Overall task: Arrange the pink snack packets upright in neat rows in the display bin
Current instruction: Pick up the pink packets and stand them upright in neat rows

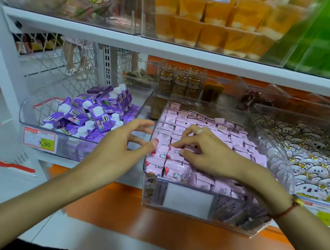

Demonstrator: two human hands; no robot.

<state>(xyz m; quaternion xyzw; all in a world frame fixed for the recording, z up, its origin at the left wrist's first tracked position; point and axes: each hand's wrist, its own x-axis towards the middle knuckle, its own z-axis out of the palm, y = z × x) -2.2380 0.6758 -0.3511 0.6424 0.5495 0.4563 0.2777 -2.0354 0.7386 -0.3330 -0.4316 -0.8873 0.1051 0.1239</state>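
- The pink snack packets (202, 131) are packed inside the clear display bin (184, 203), right under both hands.
- Neat rows are seen at the back of the bin, while the packets at the front left lie on their sides with red ends showing.
- The right hand (203, 154) is laid over the middle front packets, so the ones below the palm are hidden.
- The lower packets are blurred behind the bin's front wall and a white label (187, 200).
- The left hand (124, 147) is held at the bin's left edge, fingers spread, and its thumb tip is pressed on a front packet.
- The right hand's fingers are bent down onto the packet tops; whether one is pinched cannot be told.
- A bin of purple cartons (95, 116) is seen to the left.
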